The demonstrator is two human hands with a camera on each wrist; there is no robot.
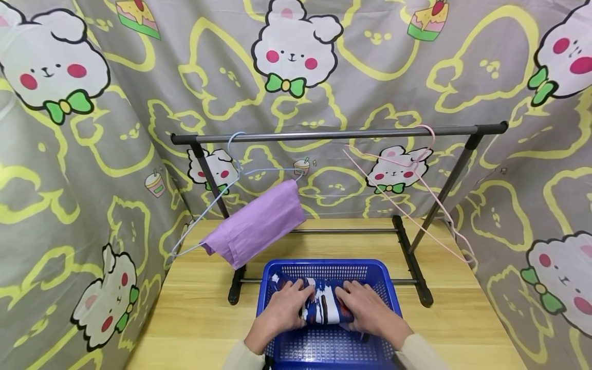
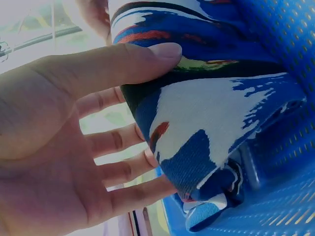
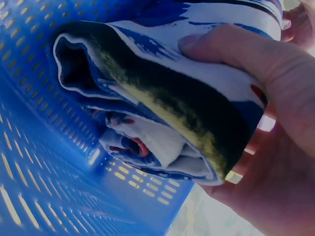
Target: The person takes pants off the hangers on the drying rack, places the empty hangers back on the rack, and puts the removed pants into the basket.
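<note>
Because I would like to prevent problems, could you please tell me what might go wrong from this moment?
The patterned cloth could unroll if the left fingers or right fingers loosen: the right wrist view shows open layers at its end. It might brush the blue basket if lifted, since it is between the walls. The purple cloth might slide off the blue hanger; it is only draped, with no clip visible.

Left hand [image 1: 285,308] and right hand [image 1: 368,307] are bare, with plain cream sleeves [image 1: 420,352] and, perhaps, something dark [image 1: 268,363] beside the left cuff [image 1: 247,355].
</note>
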